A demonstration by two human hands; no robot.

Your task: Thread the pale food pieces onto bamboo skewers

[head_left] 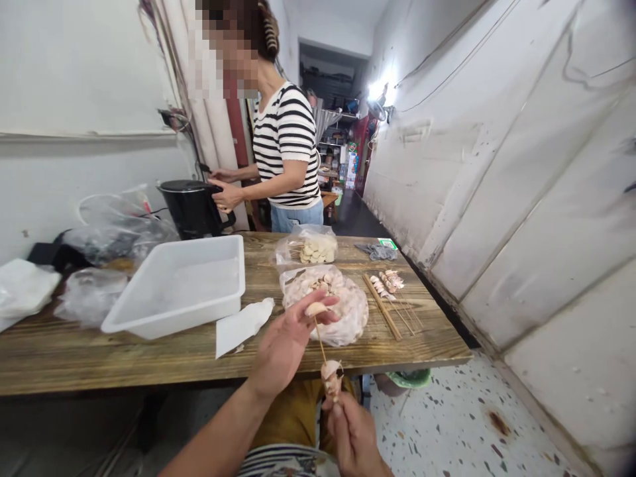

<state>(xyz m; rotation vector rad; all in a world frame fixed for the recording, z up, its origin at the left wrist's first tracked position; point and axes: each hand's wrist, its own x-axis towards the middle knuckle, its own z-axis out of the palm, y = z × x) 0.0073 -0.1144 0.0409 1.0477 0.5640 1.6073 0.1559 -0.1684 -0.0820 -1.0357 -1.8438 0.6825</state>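
Note:
My left hand (283, 341) reaches over the front edge of the table and pinches a pale garlic clove (317, 309) at the upper tip of a thin wooden skewer (319, 341). Lower down, my right hand (350, 427) is closed around that skewer, just below several garlic cloves (331, 379) threaded on it. Right behind my left fingers lies an open plastic bag of loose cloves (350, 315), partly hidden by that hand. To its right are several filled garlic skewers (390, 283) beside a bundle of bare sticks (381, 308).
A white plastic tub (193, 265) and a white paper sheet (243, 326) are on the left. Behind the clove bag sits another bag with pale slices (318, 248). A person in a striped top (288, 139) handles a black kettle (191, 205). Grey gloves (377, 252) lie far right.

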